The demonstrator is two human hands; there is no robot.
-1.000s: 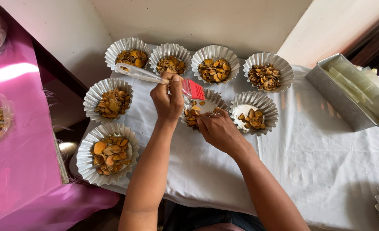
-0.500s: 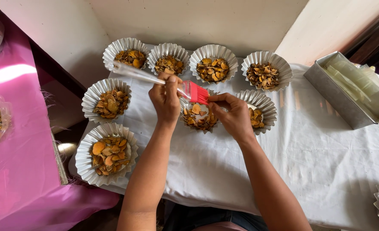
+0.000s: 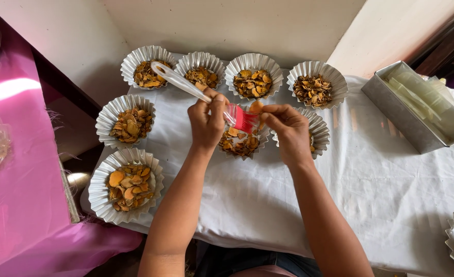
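- White cloth (image 3: 381,195) covers the table; both forearms come in from 6 o'clock, nearest the camera.
- Left hand (image 3: 207,122): fist closed around a brush (image 3: 196,91) with a clear handle. Handle tip points to 10 o'clock over the far-left cup; red bristles (image 3: 244,121) point to 4 o'clock, above the middle cup (image 3: 240,143).
- Right hand (image 3: 288,131): thumb and fingertips pinched on one orange slice (image 3: 257,106), other fingers curled. Slice is lifted, held right against the bristles, at 12 o'clock of the middle cup.
- Step in hand, as I read it: brushing a single dried slice clean over the middle cup.
- Next move calls for: a firm pinch on the slice, light bristle strokes, and hands kept above the cup so whatever drops lands in it. The slice looks thin and brittle, so low pressure.
- Middle cup: fluted foil, part-filled with slices, just below both hands. Cup at its 3 o'clock (image 3: 317,131) mostly hidden by the right hand.
- 9 o'clock side: two filled foil cups, near one (image 3: 126,185) and one beyond it (image 3: 126,122). Pink cloth (image 3: 16,205) further left.
- Far row at 12 o'clock: four filled cups (image 3: 253,77) along the wall.
- 2 o'clock: metal tin (image 3: 386,102) with pale strips inside, well apart from the hands.
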